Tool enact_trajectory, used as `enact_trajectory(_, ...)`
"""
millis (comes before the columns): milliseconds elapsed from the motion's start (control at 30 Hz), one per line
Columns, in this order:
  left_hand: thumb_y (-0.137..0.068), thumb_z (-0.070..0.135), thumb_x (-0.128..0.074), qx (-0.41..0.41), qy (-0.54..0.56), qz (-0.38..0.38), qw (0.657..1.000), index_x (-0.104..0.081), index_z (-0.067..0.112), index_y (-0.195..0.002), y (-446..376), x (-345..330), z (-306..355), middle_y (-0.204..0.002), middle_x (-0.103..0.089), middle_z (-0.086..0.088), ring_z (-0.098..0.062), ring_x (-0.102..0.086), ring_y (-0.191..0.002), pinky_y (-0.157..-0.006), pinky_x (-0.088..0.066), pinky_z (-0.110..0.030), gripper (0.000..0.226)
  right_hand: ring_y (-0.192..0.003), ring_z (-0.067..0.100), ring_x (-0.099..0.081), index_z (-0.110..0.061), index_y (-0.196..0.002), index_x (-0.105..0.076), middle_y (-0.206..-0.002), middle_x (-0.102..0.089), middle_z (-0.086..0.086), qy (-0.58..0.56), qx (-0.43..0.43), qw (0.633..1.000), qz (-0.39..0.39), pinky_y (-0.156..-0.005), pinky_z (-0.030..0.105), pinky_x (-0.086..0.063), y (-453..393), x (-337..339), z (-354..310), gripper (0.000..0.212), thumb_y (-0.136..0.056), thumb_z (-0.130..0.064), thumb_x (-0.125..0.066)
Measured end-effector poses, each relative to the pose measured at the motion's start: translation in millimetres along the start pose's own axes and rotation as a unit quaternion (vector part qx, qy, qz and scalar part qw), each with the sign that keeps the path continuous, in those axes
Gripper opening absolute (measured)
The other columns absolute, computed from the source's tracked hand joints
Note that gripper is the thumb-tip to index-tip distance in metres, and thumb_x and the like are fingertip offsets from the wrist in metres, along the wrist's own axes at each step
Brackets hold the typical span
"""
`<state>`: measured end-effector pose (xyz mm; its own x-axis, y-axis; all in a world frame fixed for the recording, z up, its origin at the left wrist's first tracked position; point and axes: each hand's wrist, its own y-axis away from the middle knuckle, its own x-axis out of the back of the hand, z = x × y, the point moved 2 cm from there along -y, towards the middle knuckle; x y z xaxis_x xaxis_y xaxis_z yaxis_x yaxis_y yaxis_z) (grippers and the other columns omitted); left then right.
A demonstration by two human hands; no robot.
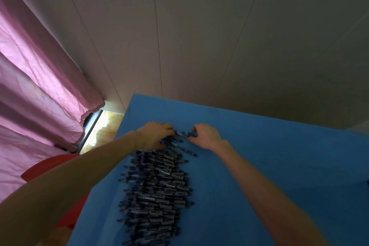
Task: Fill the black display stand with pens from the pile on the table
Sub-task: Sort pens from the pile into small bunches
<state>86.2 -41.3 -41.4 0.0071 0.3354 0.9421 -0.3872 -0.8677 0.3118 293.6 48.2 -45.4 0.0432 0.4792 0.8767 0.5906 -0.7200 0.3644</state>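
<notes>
A long pile of dark pens [157,191] lies across the blue table [249,146], running from the near edge toward the far side. Both hands are at its far end. My left hand [154,136] rests palm down on several loose pens [179,142], its fingers curled over them. My right hand [205,135] sits just right of those pens, its curled fingertips touching them. I cannot tell whether either hand has a pen pinched. The black display stand is out of view.
A pale panelled wall stands behind the table. Pink curtains [40,86] hang at the left over a bright window strip. A red seat [52,168] sits beside the table's left edge. A small dark object [367,182] shows at the right frame edge.
</notes>
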Motion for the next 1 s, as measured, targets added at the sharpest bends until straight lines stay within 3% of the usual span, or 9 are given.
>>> enact_trajectory(333, -0.090, 0.036, -0.068, -0.027, 0.030, 0.010, 0.999, -0.056, 0.026, -0.137, -12.5, -4.4, 15.2, -0.140, -0.054, 0.004, -0.021, -0.052, -0.127, -0.095, -0.051, -0.038, 0.050, -0.091, 0.013, -0.067, -0.016, -0.100, -0.077, -0.103, -0.075, -0.001, -0.150, -0.048, 0.987, 0.001, -0.091, 0.038, -0.058, 2.1, 0.6, 21.9, 0.010, -0.091, -0.019, -0.074)
enact_trajectory(467, -0.090, 0.031, -0.069, -0.038, 0.029, 0.018, 0.999, -0.058, 0.024, -0.137, -16.9, -6.3, 19.7, -0.140, -0.055, 0.003, -0.021, -0.050, -0.129, -0.098, -0.050, -0.038, 0.049, -0.090, 0.012, -0.067, -0.018, -0.099, -0.077, -0.103, -0.075, -0.003, -0.113, -0.035, 0.993, 0.019, -0.084, 0.034, -0.058, -0.4, 2.2, 16.3, 0.009, -0.094, -0.022, -0.071)
enact_trajectory(633, -0.090, 0.024, -0.067, -0.037, 0.032, 0.019, 0.999, -0.060, 0.025, -0.134, -19.1, -5.0, 20.4, -0.137, -0.057, 0.003, -0.021, -0.053, -0.125, -0.095, -0.051, -0.038, 0.045, -0.093, 0.013, -0.066, -0.021, -0.102, -0.072, -0.101, -0.072, -0.006, -0.153, -0.041, 0.985, 0.071, -0.081, 0.033, -0.057, -5.3, -3.8, 3.1, 0.012, -0.096, -0.030, -0.067)
enact_trajectory(800, -0.091, 0.028, -0.068, -0.035, 0.042, 0.047, 0.997, -0.060, 0.024, -0.134, -11.6, -9.1, 11.2, -0.138, -0.056, 0.002, -0.023, -0.055, -0.123, -0.095, -0.052, -0.042, 0.044, -0.094, 0.016, -0.062, -0.020, -0.114, -0.063, -0.104, -0.065, -0.004, -0.088, 0.002, 0.995, 0.038, -0.077, 0.033, -0.054, -6.7, -10.9, -7.7, 0.031, -0.093, -0.041, -0.070)
enact_trajectory(933, -0.093, 0.035, -0.065, -0.070, -0.023, 0.021, 0.997, -0.056, 0.022, -0.137, -13.6, -9.2, 7.3, -0.133, -0.056, 0.000, -0.023, -0.050, -0.123, -0.100, -0.046, -0.039, 0.047, -0.089, 0.021, -0.062, -0.015, -0.105, -0.062, -0.102, -0.065, 0.002, -0.003, 0.010, 1.000, 0.020, -0.075, 0.039, -0.055, -7.1, -10.5, -12.0, 0.021, -0.095, -0.033, -0.065)
enact_trajectory(1000, -0.092, 0.035, -0.066, -0.057, -0.005, 0.006, 0.998, -0.057, 0.022, -0.135, -17.8, -4.2, 7.6, -0.134, -0.055, 0.000, -0.022, -0.050, -0.123, -0.099, -0.045, -0.037, 0.046, -0.086, 0.023, -0.063, -0.012, -0.102, -0.064, -0.099, -0.067, 0.005, -0.009, -0.004, 1.000, 0.012, -0.074, 0.040, -0.057, -6.2, -9.3, -12.6, 0.021, -0.093, -0.031, -0.066)
